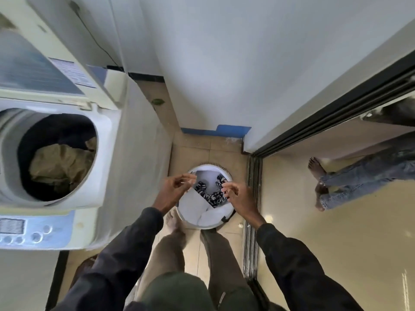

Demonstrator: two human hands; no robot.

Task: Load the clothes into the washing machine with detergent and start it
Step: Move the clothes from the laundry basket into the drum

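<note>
Hovering over a round white laundry basket (210,226) on the tan floor tiles (195,144), both hands show from above, each coming out of a dark, matte sleeve. The left hand (175,188) is over the basket's left rim, a little blurred; its fingers (186,178) are loosely curled towards the thumb and grip nothing. The right hand (239,198) is over the right rim, with its fingers (226,187) slightly spread and softly bent, and they too hold nothing that shows.

Inside the basket is a smooth white liner in folds, and on it lies a crumpled black-and-white patterned garment (212,195), bunched in a loose curve towards the right side.

To the left of the basket stands a cream plastic top-loading washing machine (107,153), its hinged lid (33,70) raised and its glossy pane tilted back. The circular drum mouth is open. In it lies a wrinkled olive cloth (60,162), with a dark cloth (58,129) around and behind it. The pale blue control panel (33,230), with round buttons and a small display, sits along the machine's near edge.

Just right of the basket runs a ribbed metal door track (252,209). Beyond it, on a shiny pale floor, are another person's bare feet and faded denim legs (363,178). A bare foot touches the basket's near left rim.
</note>
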